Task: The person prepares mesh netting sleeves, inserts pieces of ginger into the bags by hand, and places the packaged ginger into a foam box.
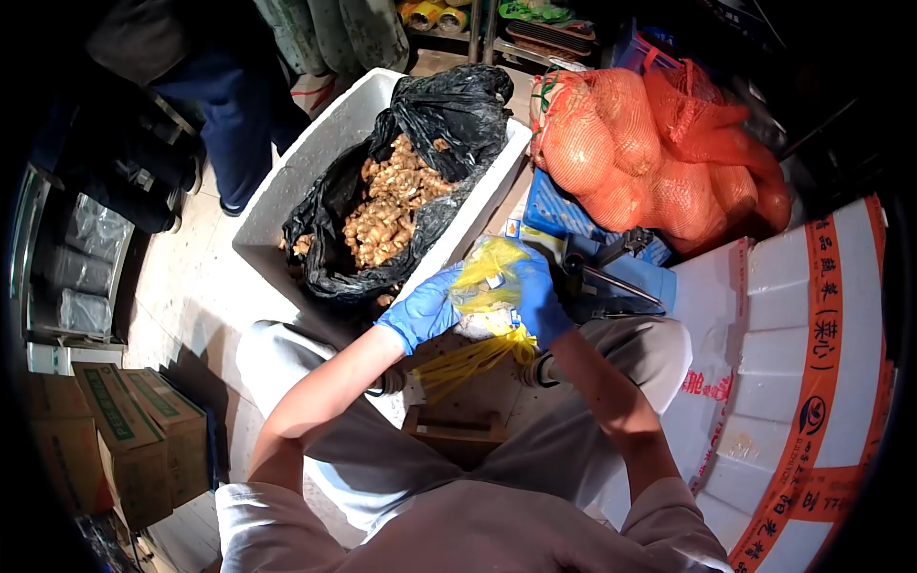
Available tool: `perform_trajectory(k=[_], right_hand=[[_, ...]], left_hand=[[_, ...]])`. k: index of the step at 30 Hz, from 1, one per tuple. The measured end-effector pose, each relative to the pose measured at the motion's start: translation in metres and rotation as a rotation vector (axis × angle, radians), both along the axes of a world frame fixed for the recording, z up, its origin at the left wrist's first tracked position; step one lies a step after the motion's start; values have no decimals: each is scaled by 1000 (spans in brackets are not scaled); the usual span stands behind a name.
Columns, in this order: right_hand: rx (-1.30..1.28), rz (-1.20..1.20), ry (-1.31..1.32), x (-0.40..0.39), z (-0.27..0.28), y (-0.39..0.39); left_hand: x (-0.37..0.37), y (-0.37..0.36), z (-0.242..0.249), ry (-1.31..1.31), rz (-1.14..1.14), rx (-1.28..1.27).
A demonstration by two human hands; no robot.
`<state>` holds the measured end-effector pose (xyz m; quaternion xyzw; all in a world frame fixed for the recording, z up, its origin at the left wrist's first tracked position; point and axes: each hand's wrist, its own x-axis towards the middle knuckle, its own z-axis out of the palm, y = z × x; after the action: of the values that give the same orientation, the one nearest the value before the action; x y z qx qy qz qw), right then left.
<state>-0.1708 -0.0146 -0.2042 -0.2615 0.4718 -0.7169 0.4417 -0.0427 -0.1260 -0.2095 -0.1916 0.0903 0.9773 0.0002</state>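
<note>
Hands (424,307) gloved, holding yellow netting (491,275) | ginger (392,205) in black bag (454,107)

Pale tiled floor (158,277) beneath white foam box (270,208)

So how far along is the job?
The crumpled black plastic bag is already open in the white foam box. The blue-gloved left hand and blue-gloved right hand hold a thin yellow bag, contents unclear. Apparently left: the knobbly brown ginger in the black bag. No finished batch is identifiable.
</note>
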Motion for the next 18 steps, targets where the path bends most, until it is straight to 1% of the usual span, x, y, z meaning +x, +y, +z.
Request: perform_trajectory(k=[1,2,3,4,5,6,7,8,9,10,12,14,16,17,18], right_hand=[[-27,99,-16,-3,2,0],[-27,99,-14,-1,3,1],[48,45,-77,3,6,4],[122,-8,-140,5,8,5],[118,-7,-137,2,10,5],[140,70,-271,-2,13,6],[164,148,-405,-6,14,8],[163,150,-401,-14,3,11],[220,221,-183,-23,-16,16],[262,261,-79,-28,-19,15],[283,313,-84,-34,-15,17],[265,430,-143,-19,10,16],[232,387,-125,10,46,22],[186,469,-227,13,41,24],[186,501,-285,18,38,29]], left_hand=[[0,1,4,40,21,-51],[0,2,6,81,43,-101],[0,3,7,83,46,-101],[1,2,7,123,17,-159],[2,2,8,163,-15,-220],[2,2,2,166,-16,-225],[2,3,-6,190,-64,-147],[2,5,-12,215,-110,-66],[6,9,21,235,-153,76],[5,14,26,238,-153,-158],[12,19,41,384,-279,-634],[18,31,48,465,-393,-510],[16,38,53,697,-461,-524],[20,42,38,710,-435,-198],[34,42,29,521,-331,155]])
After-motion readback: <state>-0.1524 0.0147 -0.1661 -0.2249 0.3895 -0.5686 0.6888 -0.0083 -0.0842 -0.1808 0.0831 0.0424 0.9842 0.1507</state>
